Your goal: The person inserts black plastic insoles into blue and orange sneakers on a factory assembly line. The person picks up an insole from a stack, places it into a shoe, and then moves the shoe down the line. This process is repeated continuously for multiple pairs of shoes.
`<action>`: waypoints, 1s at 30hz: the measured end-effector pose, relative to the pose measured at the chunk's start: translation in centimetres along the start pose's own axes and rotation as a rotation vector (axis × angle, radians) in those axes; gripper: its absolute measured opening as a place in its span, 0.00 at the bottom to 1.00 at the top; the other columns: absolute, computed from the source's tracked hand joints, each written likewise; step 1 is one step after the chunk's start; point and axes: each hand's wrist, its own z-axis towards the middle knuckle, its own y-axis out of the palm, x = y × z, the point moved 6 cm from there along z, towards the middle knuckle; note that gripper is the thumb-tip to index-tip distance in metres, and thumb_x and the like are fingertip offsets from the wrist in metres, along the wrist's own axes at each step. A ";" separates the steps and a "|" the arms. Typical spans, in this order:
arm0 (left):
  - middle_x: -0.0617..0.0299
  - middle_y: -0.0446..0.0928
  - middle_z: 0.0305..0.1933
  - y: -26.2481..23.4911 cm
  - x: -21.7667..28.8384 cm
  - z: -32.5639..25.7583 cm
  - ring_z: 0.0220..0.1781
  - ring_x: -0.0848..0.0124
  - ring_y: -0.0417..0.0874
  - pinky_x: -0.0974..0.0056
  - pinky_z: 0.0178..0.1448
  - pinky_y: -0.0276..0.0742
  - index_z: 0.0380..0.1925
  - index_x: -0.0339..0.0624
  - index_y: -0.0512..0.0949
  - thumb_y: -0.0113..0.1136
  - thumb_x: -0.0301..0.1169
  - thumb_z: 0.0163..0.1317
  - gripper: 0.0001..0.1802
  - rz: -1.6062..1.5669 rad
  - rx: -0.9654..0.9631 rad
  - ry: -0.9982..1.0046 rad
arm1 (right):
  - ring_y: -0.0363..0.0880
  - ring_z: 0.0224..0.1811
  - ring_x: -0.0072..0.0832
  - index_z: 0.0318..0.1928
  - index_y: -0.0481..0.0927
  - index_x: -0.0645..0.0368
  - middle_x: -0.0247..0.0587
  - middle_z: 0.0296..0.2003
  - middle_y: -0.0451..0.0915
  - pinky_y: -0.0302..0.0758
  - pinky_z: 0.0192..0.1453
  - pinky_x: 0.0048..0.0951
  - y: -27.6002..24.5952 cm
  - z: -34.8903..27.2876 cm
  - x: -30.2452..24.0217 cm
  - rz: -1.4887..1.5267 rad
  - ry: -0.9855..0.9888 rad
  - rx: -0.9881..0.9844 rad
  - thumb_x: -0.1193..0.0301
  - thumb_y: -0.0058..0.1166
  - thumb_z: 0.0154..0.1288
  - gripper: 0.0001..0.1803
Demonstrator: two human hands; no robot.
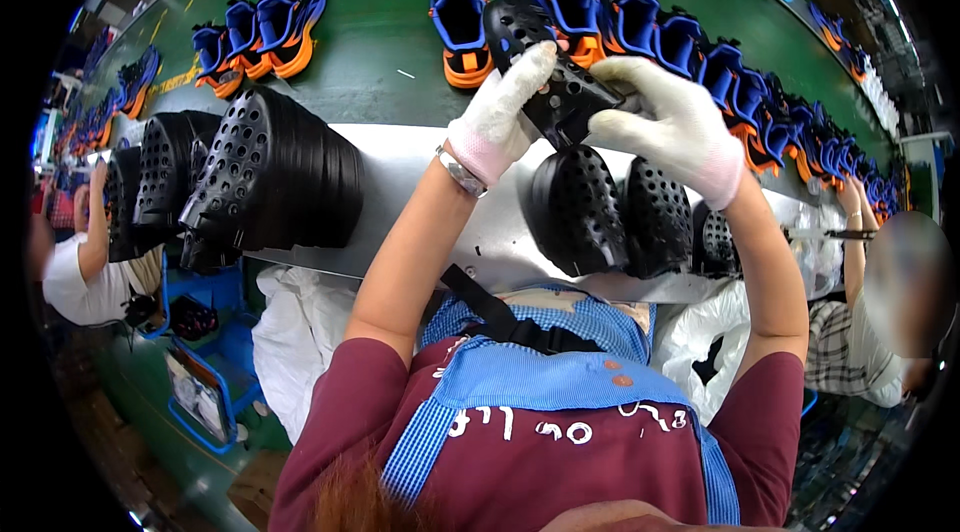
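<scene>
My left hand (496, 124), in a white glove, is closed on a black plastic shoe insert (563, 102) full of round holes. The thumb presses along its face, and the rounded toe end points up and away. My right hand (682, 120), also gloved, grips the other end between thumb and curled fingers. The insert is held above the near edge of the workbench, in front of blue, black and orange sneakers (572, 12). Below my hands, several similar black inserts (582, 207) stand in nested stacks on a pale metal ledge (480, 242).
A large nested stack of inserts (275, 172) stands on the ledge at left. Sneakers line the green bench (390, 32) toward the right, with a smaller group (262, 37) at left. White plastic bags (305, 337) hang below. Co-workers sit on both sides; a blue-framed rack (215, 382) stands lower left.
</scene>
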 end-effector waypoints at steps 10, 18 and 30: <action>0.62 0.79 0.47 -7.2 1.7 0.8 0.51 0.69 0.80 0.60 0.55 0.78 0.50 0.41 0.75 0.60 0.38 0.67 0.16 -0.107 0.143 0.103 | 0.80 0.26 0.45 0.29 0.78 0.63 0.51 0.22 0.79 0.77 0.35 0.39 5.5 8.1 -1.1 -0.455 -0.013 -0.071 0.54 0.54 0.57 0.21; 0.45 0.74 0.54 -11.4 6.0 0.1 0.54 0.56 0.78 0.58 0.59 0.74 0.51 0.33 0.75 0.66 0.44 0.57 0.30 1.275 0.592 0.437 | 0.76 0.27 0.33 0.35 0.83 0.65 0.50 0.22 0.77 0.74 0.38 0.33 5.1 13.9 0.8 -0.394 0.171 -0.224 0.49 0.54 0.56 0.27; 0.56 0.77 0.45 -13.7 4.0 4.9 0.48 0.54 0.79 0.52 0.51 0.77 0.40 0.45 0.81 0.60 0.36 0.60 0.11 1.683 0.443 0.141 | 0.84 0.34 0.41 0.36 0.84 0.66 0.57 0.34 0.84 0.80 0.40 0.35 10.0 25.3 -0.5 -0.801 0.256 -0.343 0.65 0.51 0.53 0.18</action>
